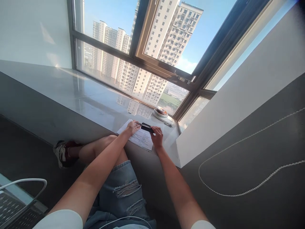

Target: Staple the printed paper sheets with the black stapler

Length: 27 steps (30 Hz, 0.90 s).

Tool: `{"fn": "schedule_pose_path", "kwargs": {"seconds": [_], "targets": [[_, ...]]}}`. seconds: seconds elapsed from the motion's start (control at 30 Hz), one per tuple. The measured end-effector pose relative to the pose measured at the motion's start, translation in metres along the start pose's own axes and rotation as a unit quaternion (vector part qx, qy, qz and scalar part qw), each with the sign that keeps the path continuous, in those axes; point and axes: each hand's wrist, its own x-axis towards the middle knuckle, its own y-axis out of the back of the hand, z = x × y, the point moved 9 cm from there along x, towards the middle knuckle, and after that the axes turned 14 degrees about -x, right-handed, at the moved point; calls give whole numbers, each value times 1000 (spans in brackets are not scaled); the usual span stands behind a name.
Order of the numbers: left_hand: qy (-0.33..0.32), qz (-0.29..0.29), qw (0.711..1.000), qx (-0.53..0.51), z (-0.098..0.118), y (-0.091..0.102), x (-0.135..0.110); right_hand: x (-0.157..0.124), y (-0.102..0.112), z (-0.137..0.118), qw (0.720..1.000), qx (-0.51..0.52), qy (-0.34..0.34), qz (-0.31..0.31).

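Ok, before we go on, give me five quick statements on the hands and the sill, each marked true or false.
1. The right hand holds a black device. True.
2. The printed paper lies on the floor. False: it lies on the windowsill.
3. Tall buildings show through the window. True.
4. The left hand rests on the knee. False: it is over by the paper, next to one end of the device.
5. A round item sits on the sill near the window. True.
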Motion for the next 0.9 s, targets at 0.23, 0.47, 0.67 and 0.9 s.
{"fn": "schedule_pose_path", "kwargs": {"seconds": [0.23,0.47,0.67,0.9], "targets": [[37,-22,999,-19,-9,-6,1,-5,10,-33,982,-86,159,61],[1,-37,999,27,-1,-3,0,-1,9,-16,995,-56,63,50],[-77,-75,992,62,23,-8,-19,-7,3,48,977,31,-213,8],[-175,-213,945,175,31,-45,-45,-9,-25,55,958,86,-251,-111]]}}
